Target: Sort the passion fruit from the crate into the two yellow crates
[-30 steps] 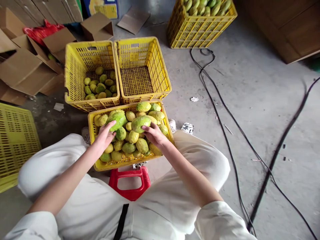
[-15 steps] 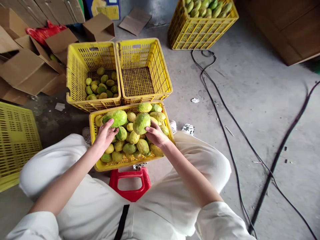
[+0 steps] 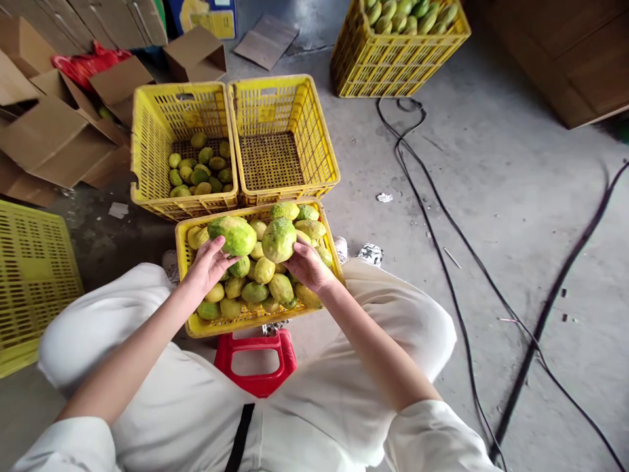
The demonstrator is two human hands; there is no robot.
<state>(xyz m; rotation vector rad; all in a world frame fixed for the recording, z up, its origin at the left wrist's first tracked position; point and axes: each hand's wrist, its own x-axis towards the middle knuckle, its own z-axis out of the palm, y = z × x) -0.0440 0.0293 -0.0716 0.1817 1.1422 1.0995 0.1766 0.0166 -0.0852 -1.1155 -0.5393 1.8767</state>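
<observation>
The left grip point(image 3: 209, 267) held a large oval yellow-green fruit point(image 3: 232, 236), the right grip point(image 3: 309, 267) a rounder, pale-speckled green fruit point(image 3: 278, 240), both above a fruit-filled yellow plastic crate point(image 3: 246, 324). Just beyond the grips, two deeper yellow slatted crates point(image 3: 320, 147) stood on the scuffed grey floor point(image 3: 363, 144); brown cardboard boxes point(image 3: 54, 144) lay leftward, black cables point(image 3: 534, 344) well rightward.

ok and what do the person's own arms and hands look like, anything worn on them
The left hand and right hand are ungloved, and the wrists look bare. The left forearm and right forearm are uncovered too, with no visible markings. The left sleeve and right sleeve are plain white, loose and creased, ending around the elbows.
</observation>
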